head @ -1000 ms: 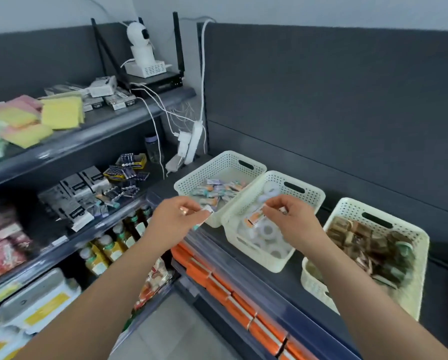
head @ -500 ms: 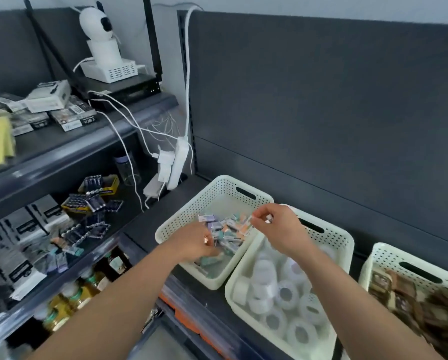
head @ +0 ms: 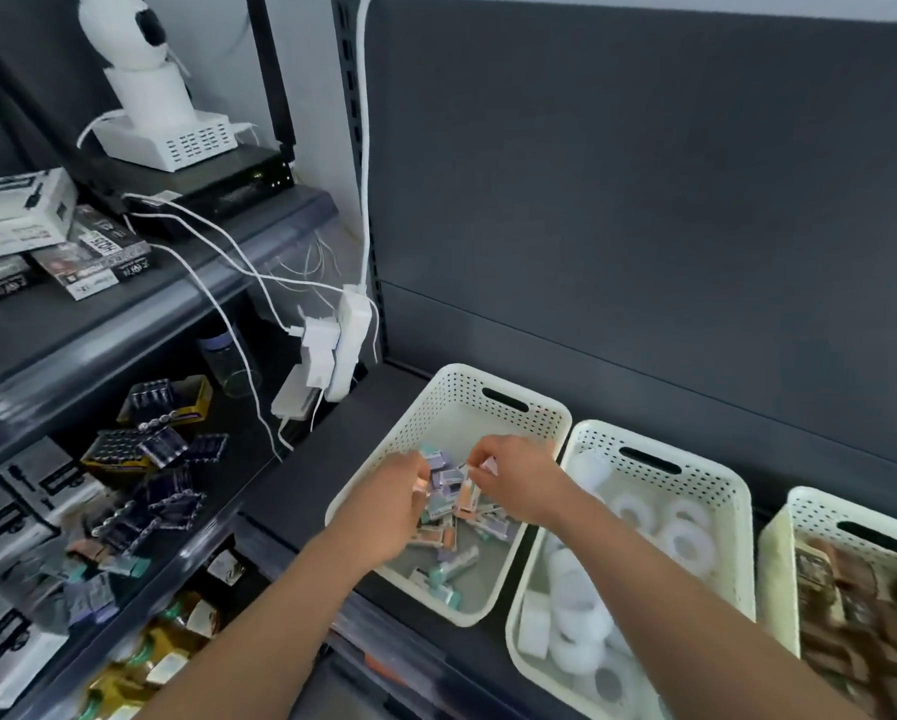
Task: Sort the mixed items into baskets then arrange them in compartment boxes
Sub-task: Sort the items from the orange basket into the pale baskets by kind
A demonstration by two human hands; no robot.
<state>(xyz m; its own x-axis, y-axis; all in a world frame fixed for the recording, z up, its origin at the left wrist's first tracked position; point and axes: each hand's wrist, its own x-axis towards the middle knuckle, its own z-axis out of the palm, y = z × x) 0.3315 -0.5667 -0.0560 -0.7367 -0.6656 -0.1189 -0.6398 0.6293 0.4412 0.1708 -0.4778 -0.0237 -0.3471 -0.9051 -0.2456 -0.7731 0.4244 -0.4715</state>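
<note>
Nearest the front edge of the shelf (head: 300, 491), white tape rolls (head: 576, 626) are heaped in the middle basket (head: 716, 491). Further in, small packets (head: 449, 480) in the left basket (head: 456, 392) are gripped by the curled fingers of the left hand (head: 399, 504). A pale packet (head: 489, 466) seems pinched by the right hand (head: 514, 485), though it is blurred. A power strip (head: 350, 350) is hung at the back corner.

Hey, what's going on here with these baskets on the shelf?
A person is sorting small goods. The left hand and right hand are both in the leftmost basket, each pinching small pastel packets from the pile there. The middle basket holds white rolls, and the right basket holds brown items.
</note>
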